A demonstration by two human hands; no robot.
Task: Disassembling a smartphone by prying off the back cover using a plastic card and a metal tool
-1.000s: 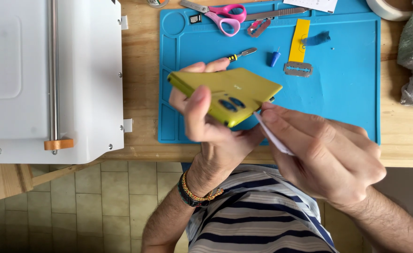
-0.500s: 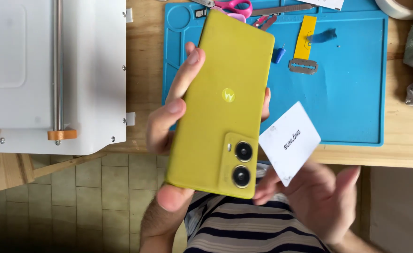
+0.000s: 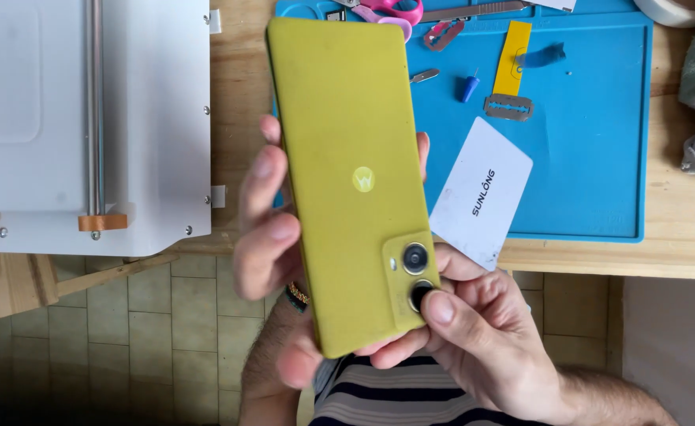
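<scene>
A big white metal machine (image 3: 87,118) with a steel rod and small orange fittings fills the bench at nine o'clock, and a blue rubber work mat (image 3: 592,158) with a raised rim spreads from twelve to three o'clock on the pale wooden tabletop (image 3: 679,244). Dead centre, held up close, is a tall matte yellow-green smartphone (image 3: 347,173), back facing up, its two round camera lenses at five o'clock. The left hand (image 3: 272,252) wraps it from the eight o'clock side, fingers curled round the edge and gripping it. The right hand (image 3: 474,331), at five o'clock, pinches the phone's lower corner, thumb pressed on the lower lens, and also grips a white plastic card (image 3: 482,193) slanting up toward two o'clock. On the mat lie pink-handled scissors (image 3: 391,9) at twelve, a yellow strip (image 3: 513,47), a razor blade (image 3: 509,106) and a small blue cap (image 3: 469,87).
</scene>
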